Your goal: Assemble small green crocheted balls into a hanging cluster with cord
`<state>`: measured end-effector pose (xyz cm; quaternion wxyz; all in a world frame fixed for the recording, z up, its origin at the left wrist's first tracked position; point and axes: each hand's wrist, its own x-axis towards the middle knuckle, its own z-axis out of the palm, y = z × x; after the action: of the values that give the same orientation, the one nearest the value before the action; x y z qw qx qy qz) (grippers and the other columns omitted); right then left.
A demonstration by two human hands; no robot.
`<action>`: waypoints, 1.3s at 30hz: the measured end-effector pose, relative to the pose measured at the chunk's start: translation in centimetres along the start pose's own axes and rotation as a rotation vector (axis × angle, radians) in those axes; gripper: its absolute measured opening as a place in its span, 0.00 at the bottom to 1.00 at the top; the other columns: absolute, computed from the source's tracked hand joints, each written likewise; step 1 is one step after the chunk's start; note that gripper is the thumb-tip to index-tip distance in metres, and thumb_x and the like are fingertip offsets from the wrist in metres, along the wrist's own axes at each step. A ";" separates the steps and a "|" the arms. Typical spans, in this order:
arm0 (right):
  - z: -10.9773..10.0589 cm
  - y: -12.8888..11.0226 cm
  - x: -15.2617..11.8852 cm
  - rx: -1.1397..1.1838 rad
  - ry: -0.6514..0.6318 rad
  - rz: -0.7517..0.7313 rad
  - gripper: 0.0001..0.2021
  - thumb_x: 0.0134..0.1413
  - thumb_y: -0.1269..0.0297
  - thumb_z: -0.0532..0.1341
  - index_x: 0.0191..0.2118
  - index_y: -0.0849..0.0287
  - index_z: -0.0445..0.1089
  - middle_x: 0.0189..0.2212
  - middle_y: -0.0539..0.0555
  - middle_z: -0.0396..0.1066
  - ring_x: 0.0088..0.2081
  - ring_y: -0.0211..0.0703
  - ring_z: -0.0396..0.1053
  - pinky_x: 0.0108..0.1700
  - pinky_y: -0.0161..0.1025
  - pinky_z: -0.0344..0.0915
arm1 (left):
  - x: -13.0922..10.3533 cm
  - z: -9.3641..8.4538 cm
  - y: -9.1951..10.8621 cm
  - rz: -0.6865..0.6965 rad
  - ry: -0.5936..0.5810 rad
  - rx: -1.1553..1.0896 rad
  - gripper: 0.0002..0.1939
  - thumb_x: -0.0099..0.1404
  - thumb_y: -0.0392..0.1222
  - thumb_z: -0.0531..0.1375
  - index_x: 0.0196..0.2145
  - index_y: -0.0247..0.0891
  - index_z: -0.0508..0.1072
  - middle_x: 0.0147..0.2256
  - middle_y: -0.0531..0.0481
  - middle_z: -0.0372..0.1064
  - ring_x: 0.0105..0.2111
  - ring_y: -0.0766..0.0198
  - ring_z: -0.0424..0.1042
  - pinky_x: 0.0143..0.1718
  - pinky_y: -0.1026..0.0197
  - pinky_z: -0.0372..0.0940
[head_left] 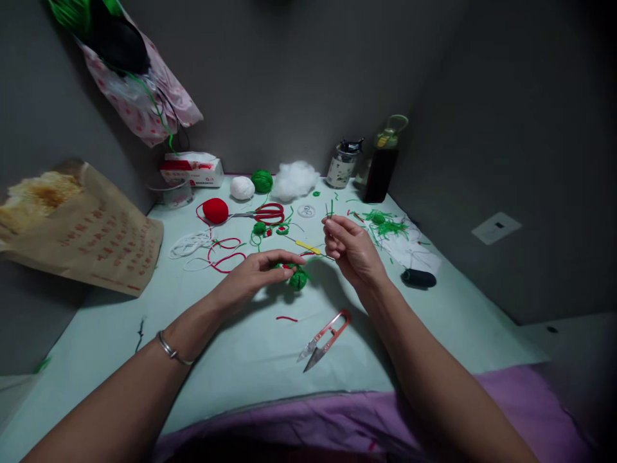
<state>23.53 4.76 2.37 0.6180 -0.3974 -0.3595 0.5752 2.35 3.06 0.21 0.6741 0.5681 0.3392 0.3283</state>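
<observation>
My left hand [258, 273] is closed round a small green crocheted piece [298, 279] with some red and white on it, held low over the table. Its fingers partly cover the piece. To the right and a little higher, my right hand [351, 247] pinches a short green yarn strand [331, 207], with something thin like a needle beside it. Between the hands lies a yellow-handled crochet hook [308, 247]. Orange thread snips [332, 333] rest in front of the hands, blades spread, near a red yarn scrap [287, 318].
Red-handled scissors [270, 213], a red yarn ball [215, 211], white stuffing [295, 180] and a green yarn ball [261, 181] lie behind. Green yarn clippings [385, 223] and a dark bottle [382, 170] are at right. A paper bag [106, 238] with bread stands left.
</observation>
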 end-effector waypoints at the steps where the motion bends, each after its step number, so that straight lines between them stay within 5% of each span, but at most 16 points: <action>1: 0.0 0.0 0.0 0.001 -0.004 -0.002 0.17 0.34 0.61 0.78 0.30 0.60 0.75 0.22 0.44 0.65 0.19 0.25 0.56 0.17 0.26 0.50 | 0.1 -0.1 0.0 0.010 0.023 0.022 0.15 0.61 0.44 0.67 0.46 0.42 0.80 0.41 0.46 0.76 0.40 0.59 0.71 0.42 0.57 0.61; 13: 0.2 -0.6 -0.6 -0.061 -0.095 -0.087 0.14 0.42 0.60 0.75 0.34 0.59 0.77 0.19 0.42 0.59 0.19 0.27 0.54 0.18 0.28 0.51 | 0.3 -0.4 -0.7 -0.038 0.148 0.261 0.14 0.57 0.48 0.69 0.38 0.42 0.75 0.25 0.53 0.68 0.22 0.67 0.60 0.24 0.61 0.50; 18: 0.1 -0.7 -0.7 -0.067 -0.121 -0.095 0.14 0.42 0.61 0.75 0.35 0.58 0.75 0.22 0.43 0.61 0.19 0.26 0.54 0.17 0.28 0.50 | 0.2 -0.3 -0.4 -0.041 0.124 0.078 0.11 0.59 0.47 0.69 0.35 0.40 0.74 0.27 0.52 0.71 0.24 0.67 0.65 0.24 0.63 0.55; 23: 0.2 -0.7 -0.8 -0.078 -0.118 -0.108 0.13 0.42 0.61 0.75 0.32 0.58 0.73 0.25 0.44 0.65 0.19 0.26 0.55 0.17 0.28 0.50 | 0.1 0.0 0.3 -0.036 0.071 -0.206 0.09 0.60 0.41 0.69 0.32 0.37 0.73 0.35 0.48 0.76 0.35 0.62 0.75 0.36 0.63 0.69; 32: 0.5 -0.6 -1.0 -0.094 -0.151 -0.090 0.15 0.40 0.60 0.75 0.32 0.58 0.73 0.20 0.42 0.60 0.18 0.27 0.53 0.17 0.29 0.50 | 0.7 -0.9 0.3 -0.054 0.203 -0.625 0.06 0.66 0.34 0.64 0.42 0.35 0.76 0.34 0.51 0.74 0.29 0.68 0.75 0.32 0.66 0.75; 35: 0.4 -0.5 -1.0 -0.092 -0.160 -0.089 0.15 0.40 0.60 0.76 0.32 0.58 0.73 0.20 0.42 0.61 0.18 0.27 0.54 0.17 0.28 0.50 | 0.5 -1.1 0.5 -0.073 0.183 -0.637 0.08 0.66 0.38 0.65 0.42 0.33 0.77 0.34 0.48 0.75 0.29 0.66 0.75 0.31 0.66 0.74; 39: 0.5 -0.4 -1.0 -0.093 -0.168 -0.086 0.14 0.40 0.60 0.76 0.31 0.58 0.73 0.19 0.42 0.61 0.18 0.27 0.54 0.17 0.28 0.51 | 0.2 -0.9 1.0 -0.066 0.125 -0.525 0.20 0.60 0.29 0.68 0.50 0.37 0.76 0.36 0.49 0.75 0.32 0.67 0.76 0.34 0.68 0.73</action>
<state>23.22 3.79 2.99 0.5908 -0.3602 -0.4529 0.5623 1.68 3.81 1.09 0.7863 0.3412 0.3018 0.4174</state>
